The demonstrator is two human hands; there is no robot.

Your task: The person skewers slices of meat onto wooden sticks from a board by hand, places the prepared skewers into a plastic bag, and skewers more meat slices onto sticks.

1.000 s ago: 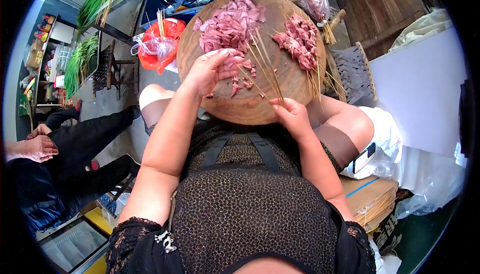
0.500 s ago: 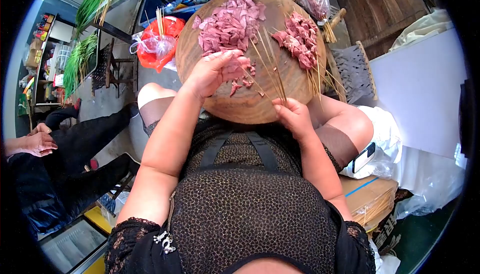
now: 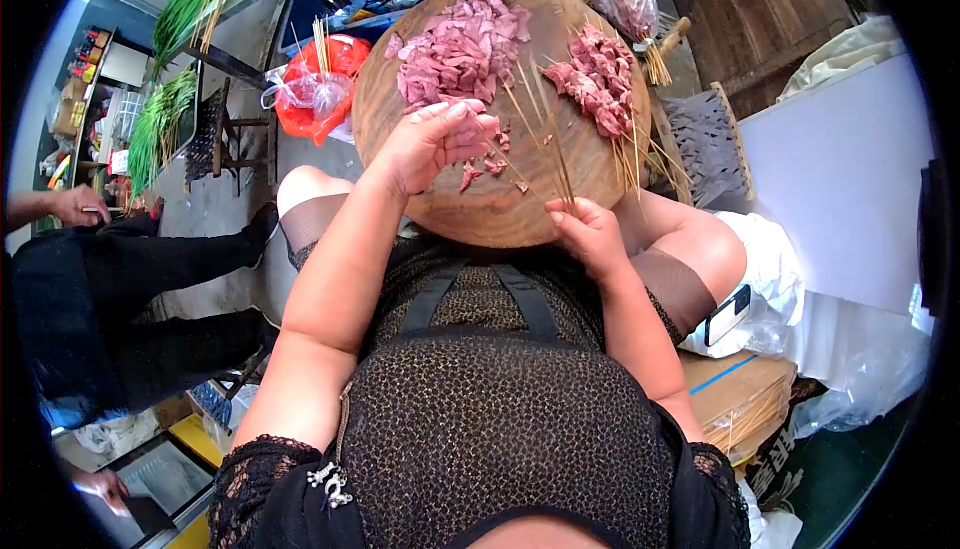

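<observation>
My left hand (image 3: pixel 425 149) is over the round wooden board (image 3: pixel 440 214), fingers closed on what looks like a pink slice of meat, partly hidden by the fingers. A thin skewer's tip reaches it. Pinched in my right hand (image 3: pixel 588 236) at the board's near edge are several bamboo skewers (image 3: pixel 557 154), fanning up and away. Beyond my left hand lies a heap of sliced raw meat (image 3: pixel 460 49). Small meat scraps (image 3: pixel 472 176) are scattered beside my fingers. Skewered meat (image 3: pixel 597 81) is piled on the right, its sticks pointing toward me.
A red plastic bag (image 3: pixel 318 89) with upright sticks stands left of the board. A bag of skewered meat (image 3: pixel 622 4) is at the far right. A phone (image 3: pixel 727 316) rests by my right knee, above a cardboard box (image 3: pixel 735 399). Another person's legs (image 3: pixel 170 259) extend at left.
My hands have hardly moved. At left, the other person's hand and legs have shifted, the hand upward. Another hand shows at the lower left.
</observation>
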